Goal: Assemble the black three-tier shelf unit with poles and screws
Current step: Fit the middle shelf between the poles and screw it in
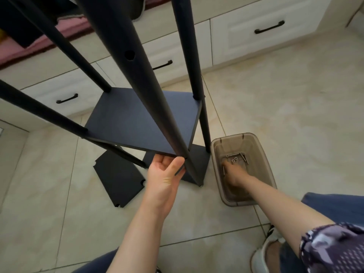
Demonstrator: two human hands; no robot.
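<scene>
A partly built black three-tier shelf unit (pixel 137 115) stands on a beige tiled floor (pixel 295 115), its four black round metal poles (pixel 149 91) rising past the top of the view. The flat black middle shelf board (pixel 157 138) sits between the poles, above the black bottom board (pixel 199 162), which rests low by the floor. The nearest pole shows a round hole partway up. A person's left hand (pixel 163 176) is turned palm up at the near corner of the middle shelf board, fingers curled up under its edge and the thumb lying just beside the nearest pole, holding the corner. The right hand (pixel 232 174) reaches down into a translucent brown plastic bin (pixel 254 150) that stands on the floor just to the right of the unit; its fingers point down among small silver screws and nuts (pixel 236 156) on the bin's bottom, and the blur does not show whether they pinch anything. A loose flat black board with notched corners (pixel 118 178) lies on the floor to the left of the left hand, partly under the unit. Behind the unit runs a row of white drawers (pixel 256 42) with black bar handles (pixel 269 27), topped at left by a pink cushion (pixel 23 48). A patterned sleeve (pixel 334 249) covers the right upper arm, above a white shoe (pixel 264 251).
</scene>
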